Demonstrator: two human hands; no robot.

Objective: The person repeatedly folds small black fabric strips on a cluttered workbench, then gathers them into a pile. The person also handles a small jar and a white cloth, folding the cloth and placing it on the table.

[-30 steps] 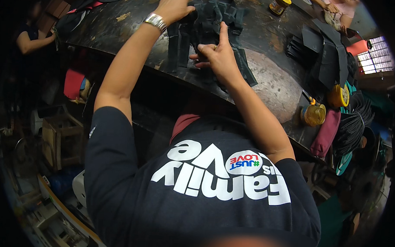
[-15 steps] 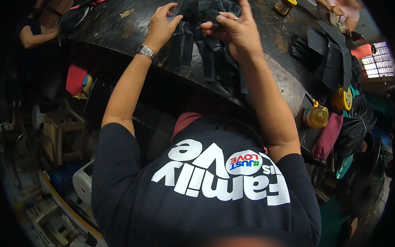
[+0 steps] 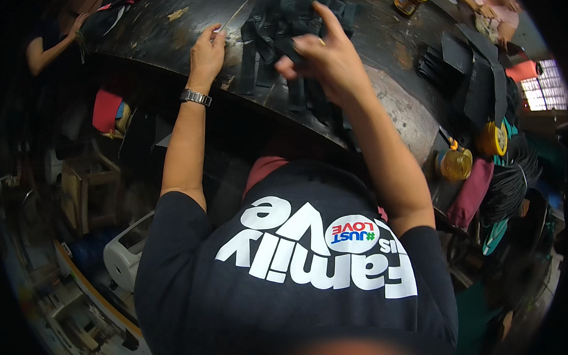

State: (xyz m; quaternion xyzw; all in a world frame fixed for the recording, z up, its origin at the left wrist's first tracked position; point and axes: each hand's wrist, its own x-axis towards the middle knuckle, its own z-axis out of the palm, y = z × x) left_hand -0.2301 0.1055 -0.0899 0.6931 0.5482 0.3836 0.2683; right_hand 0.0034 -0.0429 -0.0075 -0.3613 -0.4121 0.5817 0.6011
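Observation:
A heap of dark strap-like strips lies on the black worktable, some ends hanging toward its near edge. My right hand is over the right part of the heap, its index finger stretched forward and the others apart, a little blurred; nothing shows in it. Left of the heap, above the table's near edge, is my left hand, with a metal-banded watch on the wrist. Its thumb and forefinger are drawn together. A thin pale line runs from near these fingertips; whether it is a thread or a table mark is unclear.
Dark flat panels are stacked at the table's right. Near that edge stand a jar of yellowish stuff and a yellow tub; another jar is farther back. Co-workers' hands show at far left and far right.
My left hand has moved left and nearer, away from the strips, its fingers closing together. My right hand has shifted slightly nearer and left. Several strips on the heap's left side lie differently.

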